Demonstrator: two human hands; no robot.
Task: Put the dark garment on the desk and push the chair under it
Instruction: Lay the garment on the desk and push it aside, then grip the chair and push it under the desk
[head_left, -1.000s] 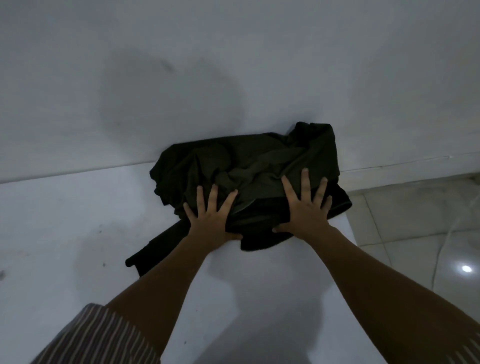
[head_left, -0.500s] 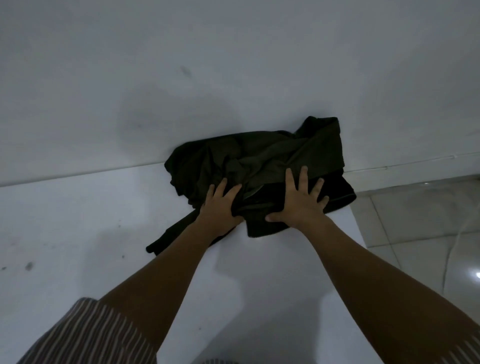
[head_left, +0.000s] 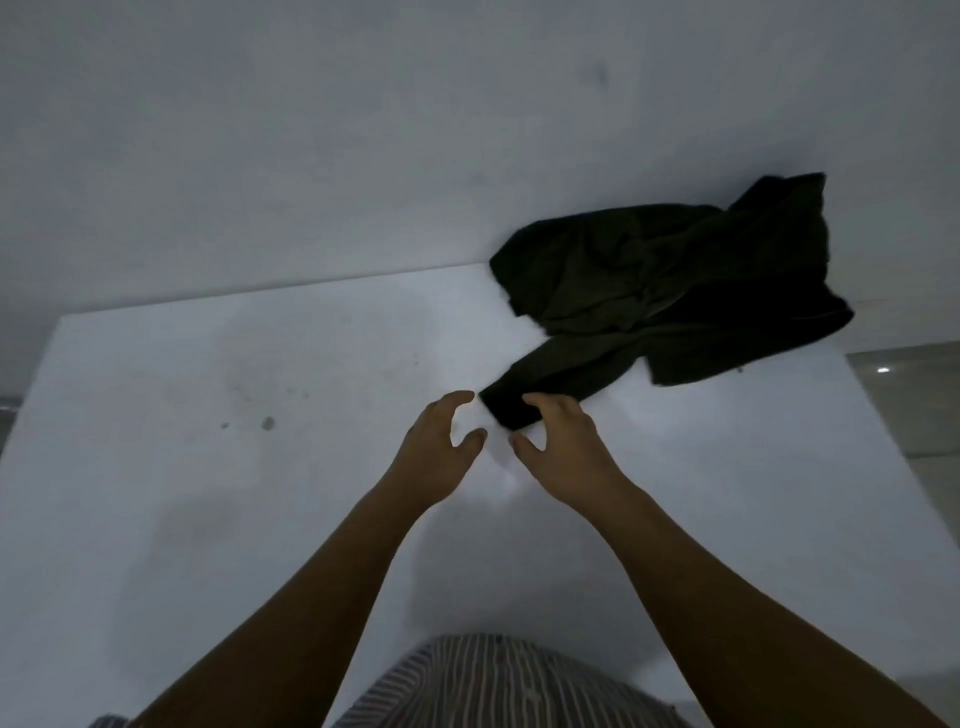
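Observation:
The dark garment (head_left: 675, 280) lies crumpled at the far right corner of the white desk (head_left: 208, 467), against the wall. One sleeve trails toward me, and its end lies just under the fingers of my right hand (head_left: 561, 447). My left hand (head_left: 441, 447) hovers beside it to the left, fingers curled and apart, holding nothing. My right hand's fingers are spread above the sleeve end without gripping it. No chair is in view.
A white wall (head_left: 363, 130) rises behind the desk. Tiled floor (head_left: 924, 405) shows past the desk's right edge. A few small dark marks (head_left: 267, 423) dot the desktop on the left. My striped shirt (head_left: 493, 686) fills the bottom.
Both hands have lifted off the bundled garment and drawn back toward me, to the sleeve end. The view has swung left, so the garment now sits at the right.

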